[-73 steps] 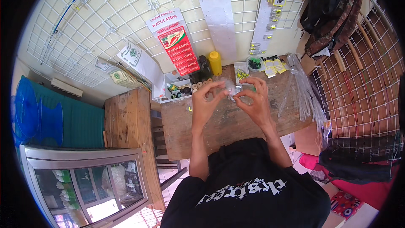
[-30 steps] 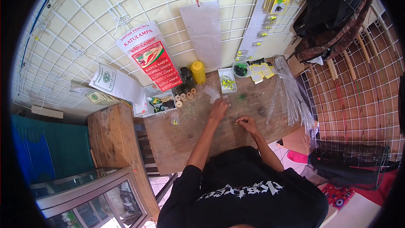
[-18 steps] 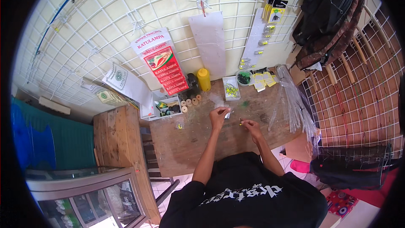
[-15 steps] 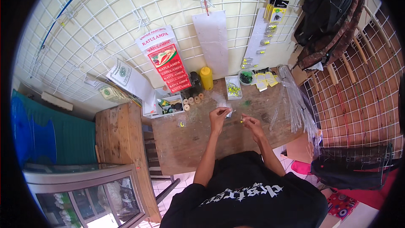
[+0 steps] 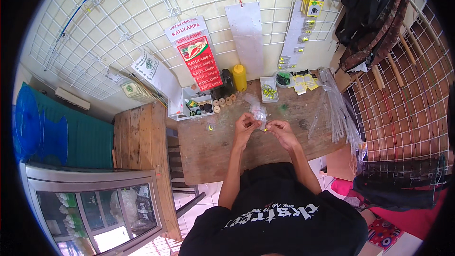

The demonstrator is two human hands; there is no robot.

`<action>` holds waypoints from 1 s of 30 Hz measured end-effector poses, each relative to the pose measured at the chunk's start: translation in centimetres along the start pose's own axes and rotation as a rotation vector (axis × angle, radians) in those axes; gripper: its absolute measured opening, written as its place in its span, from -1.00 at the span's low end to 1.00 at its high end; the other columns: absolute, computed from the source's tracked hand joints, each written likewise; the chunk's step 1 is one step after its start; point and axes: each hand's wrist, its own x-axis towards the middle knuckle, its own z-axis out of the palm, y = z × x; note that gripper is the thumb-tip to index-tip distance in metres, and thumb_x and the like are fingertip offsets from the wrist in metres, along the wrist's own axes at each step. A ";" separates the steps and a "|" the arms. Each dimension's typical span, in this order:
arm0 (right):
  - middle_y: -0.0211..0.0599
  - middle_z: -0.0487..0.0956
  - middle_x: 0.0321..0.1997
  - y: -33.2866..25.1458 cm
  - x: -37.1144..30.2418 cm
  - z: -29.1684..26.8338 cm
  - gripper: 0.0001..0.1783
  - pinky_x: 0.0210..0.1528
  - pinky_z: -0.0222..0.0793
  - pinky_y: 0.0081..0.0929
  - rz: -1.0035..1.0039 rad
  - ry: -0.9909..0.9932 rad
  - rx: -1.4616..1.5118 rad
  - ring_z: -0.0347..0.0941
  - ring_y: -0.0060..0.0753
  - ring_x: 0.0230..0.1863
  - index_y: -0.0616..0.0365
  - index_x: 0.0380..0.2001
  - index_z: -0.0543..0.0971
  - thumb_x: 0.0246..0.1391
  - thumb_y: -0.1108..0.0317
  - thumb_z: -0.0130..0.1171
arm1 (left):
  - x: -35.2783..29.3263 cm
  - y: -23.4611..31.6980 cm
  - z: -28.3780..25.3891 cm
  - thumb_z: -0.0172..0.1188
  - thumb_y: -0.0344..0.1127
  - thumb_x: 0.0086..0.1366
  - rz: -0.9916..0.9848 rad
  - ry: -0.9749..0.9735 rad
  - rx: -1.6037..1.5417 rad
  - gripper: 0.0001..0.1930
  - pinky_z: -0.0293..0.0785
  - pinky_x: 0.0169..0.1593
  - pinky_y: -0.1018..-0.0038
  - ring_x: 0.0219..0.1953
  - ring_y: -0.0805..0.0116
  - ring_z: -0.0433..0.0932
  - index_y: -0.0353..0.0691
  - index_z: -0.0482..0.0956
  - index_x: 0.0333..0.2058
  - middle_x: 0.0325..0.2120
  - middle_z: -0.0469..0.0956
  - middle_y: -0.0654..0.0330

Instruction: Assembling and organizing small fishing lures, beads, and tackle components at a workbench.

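Above the wooden table (image 5: 213, 156), my two hands come close together. My left hand (image 5: 245, 127) is closed in a pinch at the edge of a small clear plastic bag (image 5: 260, 120). Between the pinched fingertips of my right hand (image 5: 283, 134) is a small yellow jig head (image 5: 266, 130), held beside the bag's edge; its hook is too small to make out. More clear plastic bags (image 5: 253, 102) lie just beyond my hands. Behind them a white tray (image 5: 277, 96) holds several yellow jig heads. A small packet with a yellow piece (image 5: 210, 127) lies to the left.
A yellow bottle (image 5: 240, 78), a dark bottle, cork pieces (image 5: 222, 102) and a white box (image 5: 177, 112) line the back left. At the back right are a tub of dark green pieces (image 5: 283, 78), yellow cards (image 5: 304, 83) and long clear plastic sleeves (image 5: 332, 106). Wire grid covers the wall.
My right hand has moved left with the jig head, close to the fingers of my left hand. The whole view has shifted slightly.
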 end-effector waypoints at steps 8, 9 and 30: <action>-0.26 0.58 -0.38 -1.6 -0.8 2.3 -0.87 -0.40 0.43 -0.58 -0.035 0.019 -0.149 0.51 -0.50 -0.44 0.31 -0.36 0.59 0.00 0.48 0.22 | -0.8 1.3 -0.6 0.32 -0.49 0.06 0.138 0.060 0.401 -0.81 0.31 -0.39 0.69 -0.47 0.65 0.43 -0.33 0.56 -0.32 -0.53 0.55 0.30; -0.25 0.58 -0.39 -1.7 -0.8 2.4 -0.87 -0.41 0.43 -0.59 -0.027 0.031 -0.155 0.51 -0.50 -0.45 0.32 -0.37 0.58 -0.01 0.48 0.22 | -0.8 1.4 -0.7 0.32 -0.49 0.06 0.140 0.063 0.400 -0.81 0.31 -0.39 0.69 -0.47 0.65 0.43 -0.33 0.56 -0.32 -0.53 0.55 0.30; -0.37 0.58 -0.35 -2.0 -1.2 3.3 -0.90 -0.33 0.32 -0.67 -0.143 0.029 -0.264 0.44 -0.65 -0.38 0.26 -0.38 0.61 -0.02 0.51 0.24 | -1.6 3.1 1.1 0.29 -0.42 0.08 0.205 0.184 0.676 -0.88 0.31 -0.38 0.57 -0.51 0.56 0.43 -0.35 0.59 -0.44 -0.53 0.59 0.22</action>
